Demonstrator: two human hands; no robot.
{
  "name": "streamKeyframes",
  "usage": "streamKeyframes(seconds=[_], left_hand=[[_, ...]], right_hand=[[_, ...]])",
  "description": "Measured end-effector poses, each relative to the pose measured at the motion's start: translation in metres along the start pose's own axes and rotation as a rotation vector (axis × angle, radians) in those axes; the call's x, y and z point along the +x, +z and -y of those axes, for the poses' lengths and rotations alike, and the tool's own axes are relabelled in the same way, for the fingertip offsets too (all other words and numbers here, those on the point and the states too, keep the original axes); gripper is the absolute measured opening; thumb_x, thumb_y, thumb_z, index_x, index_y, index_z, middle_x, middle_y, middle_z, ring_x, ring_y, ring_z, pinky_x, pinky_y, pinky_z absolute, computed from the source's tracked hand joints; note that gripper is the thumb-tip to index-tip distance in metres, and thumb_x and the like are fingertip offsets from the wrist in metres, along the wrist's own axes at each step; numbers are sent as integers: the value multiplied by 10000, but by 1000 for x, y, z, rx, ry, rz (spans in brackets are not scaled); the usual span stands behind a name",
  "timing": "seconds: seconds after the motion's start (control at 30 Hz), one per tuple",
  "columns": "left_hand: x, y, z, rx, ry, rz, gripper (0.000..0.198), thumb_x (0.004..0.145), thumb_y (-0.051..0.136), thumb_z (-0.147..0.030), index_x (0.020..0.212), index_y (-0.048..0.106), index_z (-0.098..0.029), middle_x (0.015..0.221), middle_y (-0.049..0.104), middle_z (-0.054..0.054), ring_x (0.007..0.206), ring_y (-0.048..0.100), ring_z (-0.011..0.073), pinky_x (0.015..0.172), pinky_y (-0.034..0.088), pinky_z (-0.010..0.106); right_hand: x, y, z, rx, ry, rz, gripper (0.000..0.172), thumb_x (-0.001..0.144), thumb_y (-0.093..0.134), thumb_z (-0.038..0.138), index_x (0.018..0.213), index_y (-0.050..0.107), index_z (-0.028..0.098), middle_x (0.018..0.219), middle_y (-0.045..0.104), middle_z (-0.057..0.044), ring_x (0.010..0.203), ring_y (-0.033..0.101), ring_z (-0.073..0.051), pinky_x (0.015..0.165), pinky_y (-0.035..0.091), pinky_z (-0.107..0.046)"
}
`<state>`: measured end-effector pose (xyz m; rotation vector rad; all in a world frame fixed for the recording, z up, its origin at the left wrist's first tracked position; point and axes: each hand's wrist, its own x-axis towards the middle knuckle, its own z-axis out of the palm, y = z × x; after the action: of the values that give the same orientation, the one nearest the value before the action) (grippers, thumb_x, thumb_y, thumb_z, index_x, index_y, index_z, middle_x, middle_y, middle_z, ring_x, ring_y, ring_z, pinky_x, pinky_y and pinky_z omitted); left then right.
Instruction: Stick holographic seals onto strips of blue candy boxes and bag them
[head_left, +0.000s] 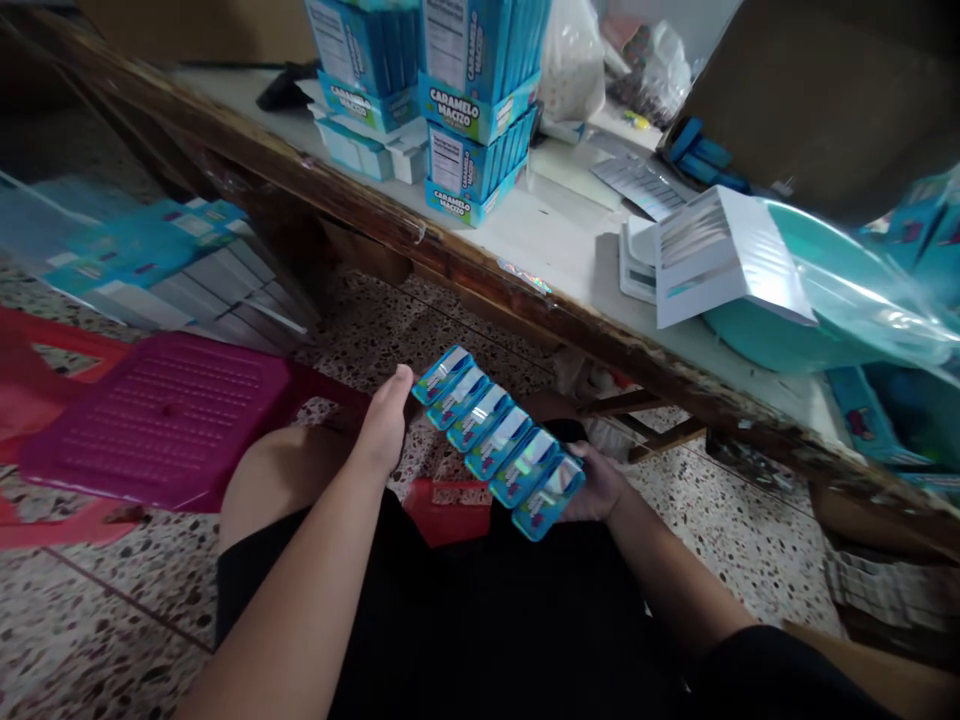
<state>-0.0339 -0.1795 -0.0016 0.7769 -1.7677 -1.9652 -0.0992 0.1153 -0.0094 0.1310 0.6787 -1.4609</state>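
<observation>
Above my lap, a row of several small blue candy packs (495, 440) with shiny clear fronts is held between my two hands. My left hand (386, 420) grips the row's upper left end, thumb along the side. At the lower right end, my right hand (596, 485) closes round the last pack; most of its fingers are hidden behind the row. The packs stand side by side, touching, on a slant. Beyond them on the worktable (559, 225) are stacked blue display boxes (469, 110) printed "CARAMELO MACIZO", filled with similar packs.
A white open carton (694, 260) leans on a turquoise basin (780, 335) at the table's right. The worn wooden table edge (480, 265) runs before me. At left are a purple stool (157, 420) and blue-and-white boxes (172, 260). A large cardboard box (832, 100) stands behind.
</observation>
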Motion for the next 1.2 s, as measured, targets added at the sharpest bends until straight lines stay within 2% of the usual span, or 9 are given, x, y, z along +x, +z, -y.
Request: streamKeyframes(seconds=[0.13, 0.23, 0.37, 0.47, 0.63, 0.77, 0.87, 1.03, 1.2], left_hand=[[4, 3, 1, -8, -95, -15, 416, 664, 756, -518, 591, 496, -202, 572, 483, -54, 591, 446, 118, 571, 354, 241], [8, -1, -1, 7, -106, -42, 288, 635, 761, -423, 640, 582, -197, 601, 536, -54, 615, 472, 116, 596, 367, 235], [10, -6, -3, 4, -56, -53, 341, 635, 763, -436, 885, 726, -207, 862, 704, -7, 866, 596, 171, 789, 448, 259], [10, -7, -1, -7, -32, -74, 416, 610, 793, -479, 909, 747, -194, 946, 732, 26, 965, 611, 212, 872, 460, 299], [13, -8, 7, -49, -16, -103, 484, 644, 752, -596, 904, 750, -188, 959, 742, 45, 1008, 629, 224, 912, 476, 323], [16, -12, 8, -25, -22, -117, 451, 640, 762, -575, 858, 752, -180, 918, 746, 43, 934, 647, 212, 865, 497, 315], [14, -14, 6, 25, -11, -143, 418, 705, 705, -557, 875, 755, -179, 899, 751, 34, 903, 657, 213, 831, 507, 313], [7, -16, -4, 234, 87, -182, 299, 807, 645, -456, 865, 765, -188, 868, 753, 22, 911, 657, 227, 828, 492, 303], [3, -23, -11, 588, 394, -245, 266, 891, 556, -360, 930, 754, -187, 969, 742, 70, 962, 652, 228, 918, 464, 331]], right_hand=[[10, 18, 1, 37, 6, 6, 638, 732, 638, 494, 1287, 521, 201, 1254, 651, -119, 1174, 593, -310, 1018, 419, -544], [15, 23, -2, 44, -34, -38, 637, 724, 651, 435, 1300, 506, 205, 1244, 659, -108, 1153, 606, -306, 1029, 410, -553], [20, 24, -6, 18, -124, -127, 566, 686, 678, 370, 1206, 552, 188, 1178, 689, -106, 1142, 610, -311, 1035, 410, -555], [22, 26, -6, 29, -165, -173, 526, 679, 665, 360, 1168, 563, 194, 1142, 701, -93, 1134, 613, -309, 1021, 426, -550], [20, 30, -2, 70, -169, -164, 523, 693, 637, 360, 1181, 560, 187, 1156, 691, -106, 1132, 612, -310, 1002, 438, -545], [18, 25, 1, 97, -138, -114, 543, 687, 644, 417, 1163, 560, 169, 1145, 694, -125, 1135, 609, -326, 1005, 427, -553], [18, 21, 1, 97, -124, -101, 546, 691, 636, 432, 1169, 560, 177, 1140, 698, -120, 1134, 610, -326, 1002, 427, -551], [18, 21, 0, 106, -119, -80, 541, 708, 638, 427, 1187, 558, 188, 1146, 699, -106, 1127, 617, -321, 1002, 430, -547], [20, 23, 1, 125, -115, -75, 548, 711, 653, 415, 1198, 552, 185, 1161, 695, -111, 1126, 620, -320, 1009, 421, -549]])
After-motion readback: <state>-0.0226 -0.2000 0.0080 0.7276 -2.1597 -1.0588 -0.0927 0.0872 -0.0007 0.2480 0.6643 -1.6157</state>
